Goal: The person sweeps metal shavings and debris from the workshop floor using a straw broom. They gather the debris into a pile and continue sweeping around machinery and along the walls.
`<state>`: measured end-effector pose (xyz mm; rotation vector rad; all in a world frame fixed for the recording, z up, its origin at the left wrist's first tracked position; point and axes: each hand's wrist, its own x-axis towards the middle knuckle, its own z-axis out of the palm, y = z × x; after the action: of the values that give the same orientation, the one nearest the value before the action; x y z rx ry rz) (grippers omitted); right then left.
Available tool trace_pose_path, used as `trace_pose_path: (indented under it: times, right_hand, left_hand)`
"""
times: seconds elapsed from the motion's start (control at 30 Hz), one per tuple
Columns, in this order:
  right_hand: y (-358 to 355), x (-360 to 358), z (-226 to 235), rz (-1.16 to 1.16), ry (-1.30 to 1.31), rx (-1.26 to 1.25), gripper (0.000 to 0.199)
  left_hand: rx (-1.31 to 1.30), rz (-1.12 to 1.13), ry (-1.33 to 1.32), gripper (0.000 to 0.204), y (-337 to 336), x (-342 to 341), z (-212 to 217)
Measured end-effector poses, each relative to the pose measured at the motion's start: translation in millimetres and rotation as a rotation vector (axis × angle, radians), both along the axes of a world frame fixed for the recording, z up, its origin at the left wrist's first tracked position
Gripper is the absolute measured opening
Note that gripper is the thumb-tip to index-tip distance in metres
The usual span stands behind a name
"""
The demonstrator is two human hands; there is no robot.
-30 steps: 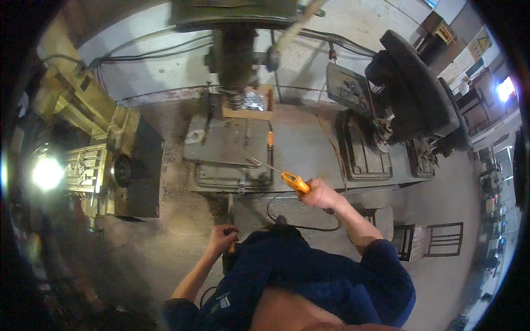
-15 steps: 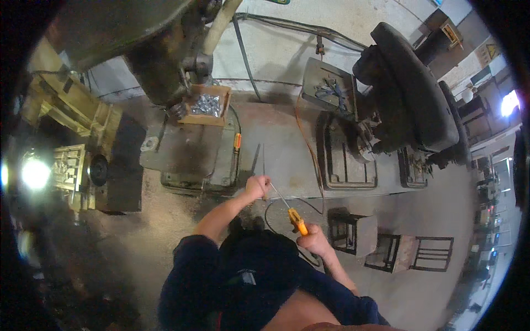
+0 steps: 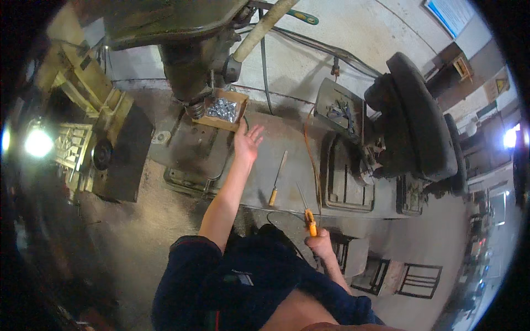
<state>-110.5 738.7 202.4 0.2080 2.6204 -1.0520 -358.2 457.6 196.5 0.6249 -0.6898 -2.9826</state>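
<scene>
My left hand point(image 3: 248, 142) reaches forward over the bench, fingers spread and holding nothing visible. Its thumb is at the near right corner of a cardboard box point(image 3: 212, 121) with shiny small metal parts point(image 3: 222, 109) in it; whether they touch, I cannot tell. Closer to my body, my right hand point(image 3: 320, 243) grips the orange handle of an air blow gun point(image 3: 311, 220), whose long thin nozzle points forward and slightly left. Between my hands, a file point(image 3: 274, 193) with a yellowish handle lies on the grey bench point(image 3: 259, 168).
A drill press column point(image 3: 187, 71) stands behind the box. To the right are another dark machine point(image 3: 414, 116), its slotted base point(image 3: 350, 193) and a grey tray point(image 3: 338, 105) of tools. An orange hose point(image 3: 310, 149) crosses the bench. Stools point(image 3: 381, 276) stand at lower right.
My left hand has moved forward from the blow gun's nozzle tip to the box, its fingers now spread. The blow gun has swung more upright in my right hand. The whole view has shifted.
</scene>
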Motion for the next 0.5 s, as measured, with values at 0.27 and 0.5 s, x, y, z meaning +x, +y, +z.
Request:
trace_pose_path:
  times: [0.27,0.5]
  right_hand:
    - [26.6,-50.9,-4.5,0.204,-0.046,-0.092,0.033]
    - [62.3,-103.0,7.2,0.408,0.143,-0.242,0.025]
  left_hand:
    - [0.038,0.26,-0.2,0.083,3.9,-26.4,6.3]
    - [-0.002,0.368,-0.424,0.072,-8.5,-43.5,-11.6]
